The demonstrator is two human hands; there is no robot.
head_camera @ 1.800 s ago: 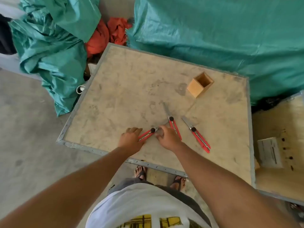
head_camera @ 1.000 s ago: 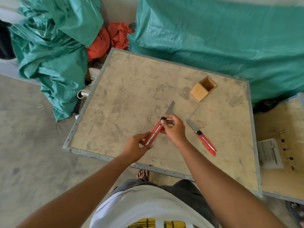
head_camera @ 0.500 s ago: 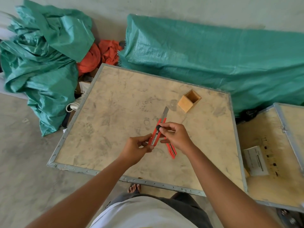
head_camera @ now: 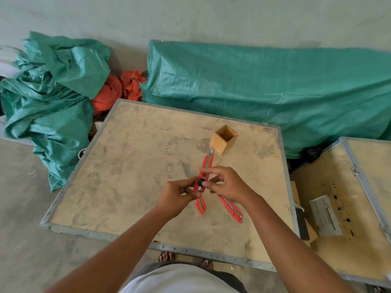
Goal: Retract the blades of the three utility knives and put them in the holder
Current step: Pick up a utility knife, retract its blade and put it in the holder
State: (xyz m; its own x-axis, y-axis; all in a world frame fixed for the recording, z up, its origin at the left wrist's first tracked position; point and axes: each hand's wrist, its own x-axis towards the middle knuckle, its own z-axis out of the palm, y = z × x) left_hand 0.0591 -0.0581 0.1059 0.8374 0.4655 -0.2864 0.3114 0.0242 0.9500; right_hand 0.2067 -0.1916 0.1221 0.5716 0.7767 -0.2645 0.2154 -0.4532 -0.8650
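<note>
I hold one red utility knife above the table, its tip pointing at the wooden holder. Only a short bit of blade shows at that tip. My left hand grips the knife's lower end. My right hand pinches its black slider knob, which sits low on the handle. A second red knife lies on the table under my hands, its grey blade sticking out to the upper left. The third red knife lies to the right, partly hidden by my right wrist.
The dusty board table has a metal rim. A second crate with a paper label stands to the right. Green tarps and orange cloth lie behind and to the left. My feet show below the near edge.
I lifted one knife off the table with both hands. Its long blade has slid back into the handle, and the slider knob has moved down. The view has tilted up.
</note>
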